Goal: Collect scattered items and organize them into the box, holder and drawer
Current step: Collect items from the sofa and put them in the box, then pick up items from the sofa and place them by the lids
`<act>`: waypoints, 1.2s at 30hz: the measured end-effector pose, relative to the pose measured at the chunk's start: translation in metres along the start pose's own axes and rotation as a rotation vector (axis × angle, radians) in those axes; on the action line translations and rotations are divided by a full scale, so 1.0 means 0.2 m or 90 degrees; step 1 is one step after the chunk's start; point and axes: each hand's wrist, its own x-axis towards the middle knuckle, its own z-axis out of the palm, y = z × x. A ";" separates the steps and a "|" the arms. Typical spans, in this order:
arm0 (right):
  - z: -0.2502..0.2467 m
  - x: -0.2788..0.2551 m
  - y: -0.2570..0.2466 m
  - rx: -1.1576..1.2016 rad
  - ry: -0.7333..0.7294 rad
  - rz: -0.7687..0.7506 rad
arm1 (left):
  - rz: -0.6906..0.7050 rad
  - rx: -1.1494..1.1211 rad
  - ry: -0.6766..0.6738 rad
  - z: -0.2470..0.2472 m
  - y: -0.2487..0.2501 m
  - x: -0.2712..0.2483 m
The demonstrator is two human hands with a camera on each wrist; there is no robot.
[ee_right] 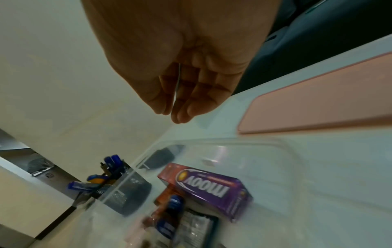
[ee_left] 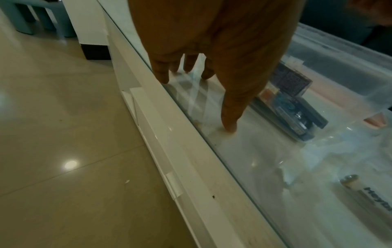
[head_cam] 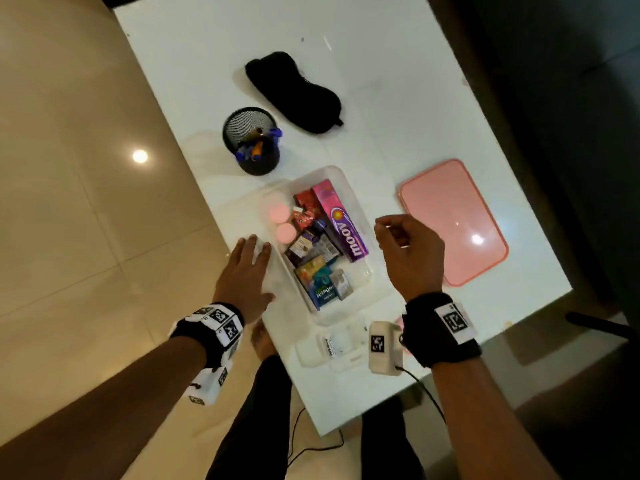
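A clear plastic box (head_cam: 367,282) stands mid-table, holding a purple moov carton (head_cam: 341,223), packets and small medicine boxes. My left hand (head_cam: 251,258) lies flat just left of the box, straight fingertips (ee_left: 164,78) pressing the glass top near the table's left edge, on a clear plastic film. My right hand (head_cam: 405,247) hovers to the right of the box above the table, fingers loosely curled with thumb near fingertips (ee_right: 182,115); I see nothing in it. The black mesh holder (head_cam: 254,143) with blue and orange pens stands behind the box. The carton (ee_right: 212,188) sits below my right hand.
The pink lid (head_cam: 453,220) lies right of the box. A black eye mask (head_cam: 294,91) lies farther back. A white labelled item (head_cam: 332,344) rests near the table's front edge. White panel fronts (ee_left: 152,117) run under the table's left edge, with tiled floor beyond.
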 end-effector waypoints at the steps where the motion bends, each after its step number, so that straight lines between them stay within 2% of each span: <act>1: -0.04 -0.05 0.07 0.010 -0.002 0.013 | 0.001 -0.017 0.019 0.00 0.00 -0.02; 5: -0.28 -0.26 0.42 0.023 -0.033 0.068 | -0.045 -0.058 0.102 0.10 0.10 -0.14; 8: -0.51 -0.42 0.68 0.046 -0.075 0.134 | -0.125 -0.059 0.049 0.17 0.31 -0.31; 11: -0.79 -0.56 0.96 0.013 -0.120 0.160 | -0.125 -0.030 -0.038 0.27 0.62 -0.48; 13: -1.02 -0.66 1.19 0.023 -0.114 0.206 | -0.128 -0.057 -0.080 0.38 0.89 -0.57; 15: -1.27 -0.74 1.41 0.026 -0.085 0.258 | -0.130 -0.035 -0.106 0.47 1.18 -0.61; 18: -1.66 -0.86 1.70 0.004 -0.026 0.309 | -0.111 -0.006 -0.098 0.58 1.59 -0.58; 20: -1.93 -0.94 1.88 -0.013 0.021 0.339 | -0.079 -0.019 -0.113 0.66 1.87 -0.52; 22: -2.15 -1.04 2.04 -0.029 0.080 0.367 | -0.003 0.013 -0.142 0.75 2.14 -0.43; 26: -2.49 -1.20 2.35 -0.108 0.191 0.420 | 0.139 0.081 -0.160 0.92 2.71 -0.26; 30: -2.79 -1.36 2.61 -0.186 0.321 0.519 | 0.235 0.119 -0.175 1.09 3.28 -0.16; 33: -2.95 -1.44 2.76 -0.185 0.356 0.595 | 0.356 0.157 -0.216 1.23 3.65 -0.14; 36: -3.04 -1.44 2.87 -0.200 0.316 0.612 | 0.452 0.183 -0.237 1.33 3.98 -0.15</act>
